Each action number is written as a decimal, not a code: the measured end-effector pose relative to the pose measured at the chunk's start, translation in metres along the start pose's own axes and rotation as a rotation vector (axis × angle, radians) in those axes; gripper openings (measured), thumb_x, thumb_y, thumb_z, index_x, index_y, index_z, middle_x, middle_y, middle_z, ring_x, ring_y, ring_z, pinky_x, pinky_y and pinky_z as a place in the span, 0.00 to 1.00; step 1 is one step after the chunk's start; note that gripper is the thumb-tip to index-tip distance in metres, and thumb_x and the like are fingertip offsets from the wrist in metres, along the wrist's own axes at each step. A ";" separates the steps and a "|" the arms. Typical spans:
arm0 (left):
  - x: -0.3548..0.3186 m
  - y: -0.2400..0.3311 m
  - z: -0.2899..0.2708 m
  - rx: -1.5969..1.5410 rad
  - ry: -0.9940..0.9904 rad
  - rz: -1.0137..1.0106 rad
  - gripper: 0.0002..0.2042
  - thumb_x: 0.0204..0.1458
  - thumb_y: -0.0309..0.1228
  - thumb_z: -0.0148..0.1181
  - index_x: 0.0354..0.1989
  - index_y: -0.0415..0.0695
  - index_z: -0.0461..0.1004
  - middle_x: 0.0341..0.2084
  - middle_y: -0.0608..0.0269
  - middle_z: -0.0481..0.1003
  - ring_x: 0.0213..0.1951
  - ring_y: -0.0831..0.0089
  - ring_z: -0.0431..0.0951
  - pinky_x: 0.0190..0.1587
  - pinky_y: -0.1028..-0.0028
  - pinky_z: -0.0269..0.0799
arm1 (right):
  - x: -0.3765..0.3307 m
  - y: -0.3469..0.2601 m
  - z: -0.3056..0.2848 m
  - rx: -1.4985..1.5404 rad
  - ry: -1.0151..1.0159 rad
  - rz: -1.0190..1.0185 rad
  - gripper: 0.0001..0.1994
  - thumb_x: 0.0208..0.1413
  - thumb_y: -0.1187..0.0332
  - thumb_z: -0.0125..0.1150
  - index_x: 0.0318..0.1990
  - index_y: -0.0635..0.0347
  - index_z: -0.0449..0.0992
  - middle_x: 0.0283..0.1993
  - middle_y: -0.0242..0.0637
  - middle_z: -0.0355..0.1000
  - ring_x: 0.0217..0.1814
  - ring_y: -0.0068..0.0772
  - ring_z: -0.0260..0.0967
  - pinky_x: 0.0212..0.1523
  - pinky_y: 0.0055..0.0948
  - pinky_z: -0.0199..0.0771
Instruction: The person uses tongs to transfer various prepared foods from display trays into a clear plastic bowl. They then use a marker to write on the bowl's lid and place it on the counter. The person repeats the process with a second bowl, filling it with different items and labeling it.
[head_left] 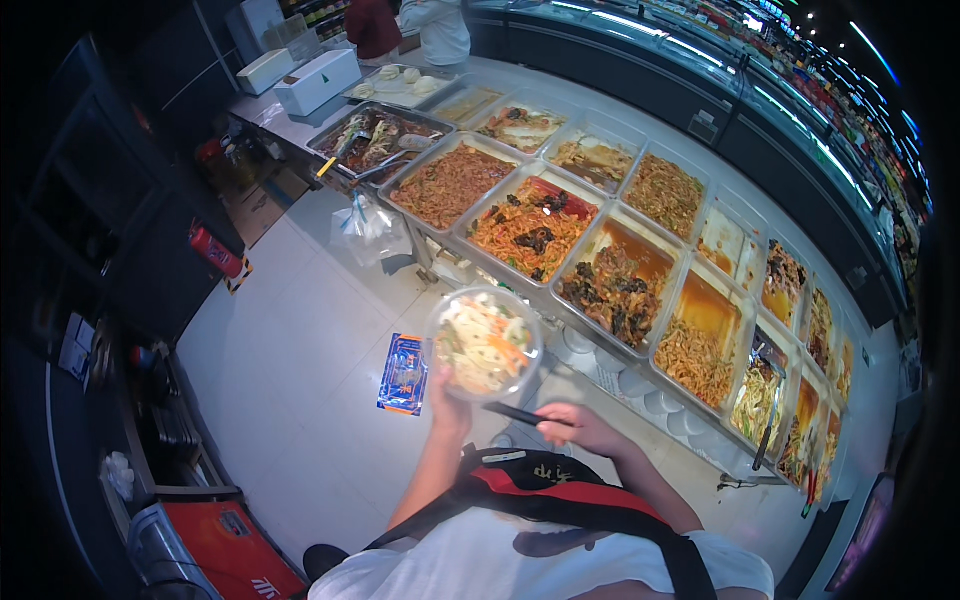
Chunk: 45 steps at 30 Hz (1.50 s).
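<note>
A long counter (pixel 600 375) of steel trays runs diagonally across a pale tiled floor (pixel 300 400), holding shredded vegetables, noodles and dark saucy dishes (pixel 615 290). Glass display cases line the far wall. The left hand (pixel 450 405) lifts a clear round bowl of mixed salad (pixel 485 343), fingers wrapped beneath it. The right hand (pixel 580 425) pinches black chopsticks (pixel 525 414) just below the bowl. A blue packet (pixel 404 374) lies on the floor.
</note>
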<state>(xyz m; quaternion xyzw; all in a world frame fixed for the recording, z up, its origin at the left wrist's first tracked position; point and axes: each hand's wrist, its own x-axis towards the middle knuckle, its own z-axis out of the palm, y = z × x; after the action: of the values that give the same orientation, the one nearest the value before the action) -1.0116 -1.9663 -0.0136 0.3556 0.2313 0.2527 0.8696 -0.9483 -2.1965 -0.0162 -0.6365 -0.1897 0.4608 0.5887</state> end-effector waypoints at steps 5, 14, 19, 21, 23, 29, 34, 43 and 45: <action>0.014 0.031 -0.057 0.001 0.013 -0.032 0.38 0.50 0.55 0.50 0.63 0.37 0.64 0.58 0.52 0.71 0.58 0.59 0.72 0.61 0.61 0.66 | -0.030 0.004 -0.045 0.254 0.611 -0.189 0.13 0.59 0.69 0.64 0.50 0.60 0.77 0.30 0.22 0.66 0.27 0.14 0.58 0.27 0.18 0.56; -0.021 0.034 -0.091 0.032 -0.363 -0.392 0.40 0.45 0.51 0.52 0.64 0.34 0.63 0.56 0.45 0.71 0.54 0.55 0.75 0.57 0.60 0.72 | 0.024 -0.064 -0.044 0.420 0.608 -0.477 0.13 0.58 0.69 0.63 0.48 0.63 0.74 0.27 0.24 0.63 0.25 0.16 0.54 0.26 0.19 0.53; -0.010 0.028 -0.067 -0.034 -0.777 -0.628 0.40 0.43 0.43 0.58 0.66 0.36 0.59 0.62 0.47 0.65 0.62 0.57 0.69 0.64 0.61 0.65 | 0.037 -0.076 -0.033 0.228 0.452 -0.427 0.11 0.54 0.71 0.63 0.44 0.62 0.74 0.24 0.22 0.61 0.23 0.14 0.53 0.24 0.18 0.50; -0.009 0.031 -0.050 0.053 -0.842 -0.615 0.41 0.43 0.42 0.60 0.67 0.36 0.59 0.64 0.49 0.63 0.64 0.58 0.66 0.66 0.62 0.61 | 0.045 -0.074 -0.029 -0.012 0.381 -0.396 0.09 0.50 0.70 0.66 0.39 0.58 0.76 0.26 0.21 0.67 0.25 0.11 0.57 0.26 0.17 0.53; -0.007 0.031 -0.044 0.142 -0.889 -0.631 0.41 0.42 0.41 0.62 0.67 0.37 0.58 0.65 0.51 0.62 0.66 0.60 0.63 0.68 0.64 0.57 | 0.048 -0.086 -0.024 -0.090 0.205 -0.259 0.06 0.50 0.71 0.68 0.35 0.57 0.78 0.31 0.25 0.74 0.37 0.17 0.67 0.39 0.22 0.65; -0.005 0.024 -0.035 0.314 -1.041 -0.713 0.43 0.41 0.44 0.61 0.67 0.35 0.58 0.65 0.51 0.59 0.67 0.59 0.60 0.68 0.62 0.54 | 0.071 -0.088 -0.024 -0.196 -0.019 -0.029 0.04 0.48 0.70 0.66 0.27 0.58 0.76 0.22 0.22 0.67 0.23 0.12 0.58 0.22 0.18 0.52; -0.004 0.025 -0.033 0.344 -1.081 -0.681 0.39 0.43 0.40 0.60 0.66 0.36 0.60 0.62 0.53 0.62 0.66 0.62 0.61 0.68 0.66 0.53 | 0.089 -0.078 -0.027 -0.114 -0.112 0.072 0.05 0.49 0.70 0.62 0.25 0.57 0.73 0.15 0.18 0.55 0.14 0.10 0.45 0.16 0.21 0.39; -0.011 0.015 -0.033 0.282 -1.052 -0.797 0.41 0.41 0.42 0.61 0.66 0.33 0.60 0.61 0.49 0.66 0.62 0.61 0.67 0.65 0.65 0.60 | 0.103 -0.039 0.028 0.078 -0.092 0.075 0.13 0.55 0.63 0.65 0.21 0.50 0.69 0.14 0.15 0.51 0.14 0.10 0.43 0.15 0.20 0.36; -0.014 0.013 -0.040 0.252 -1.019 -0.813 0.41 0.40 0.42 0.61 0.65 0.33 0.61 0.61 0.48 0.66 0.62 0.61 0.67 0.66 0.65 0.60 | 0.101 -0.037 0.022 0.092 -0.183 0.113 0.14 0.56 0.63 0.64 0.21 0.50 0.69 0.14 0.16 0.53 0.13 0.10 0.46 0.16 0.20 0.37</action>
<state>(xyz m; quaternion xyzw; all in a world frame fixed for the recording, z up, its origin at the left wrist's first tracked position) -1.0490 -1.9463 -0.0265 0.4141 -0.0653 -0.3244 0.8479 -0.9041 -2.0961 -0.0162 -0.5738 -0.1850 0.5575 0.5708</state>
